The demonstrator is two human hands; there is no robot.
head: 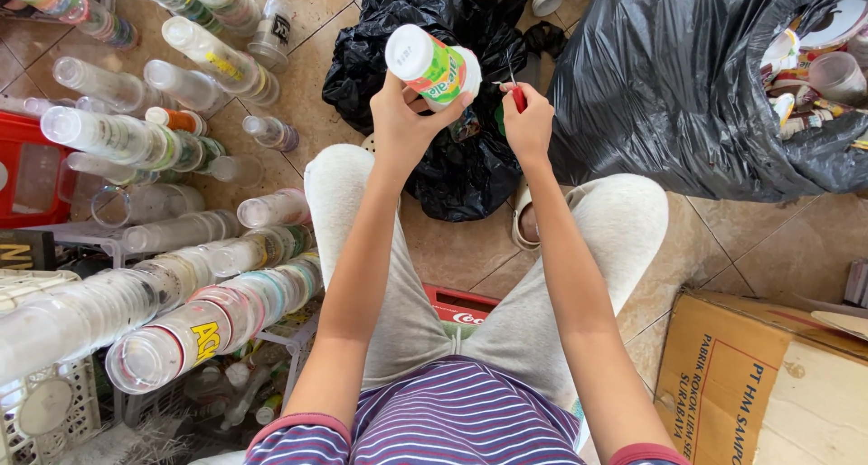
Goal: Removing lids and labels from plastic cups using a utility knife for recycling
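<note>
To your left, long stacks of nested clear plastic cups (194,325) lie across the floor and a white wire rack (54,402). Your left hand (404,122) is clamped around a small green-labelled plastic cup (432,65), held bottom-up over the crumpled black bag (434,76) between your knees. Your right hand (526,122) is closed on a red-handled blade (515,93), its tip just beside the cup. The edge points toward your left fingers, so a slip on the slick label could nick them, I judge. Further right, a large black sack (687,85) of mixed waste gapes open beside a cardboard box (768,384).
</note>
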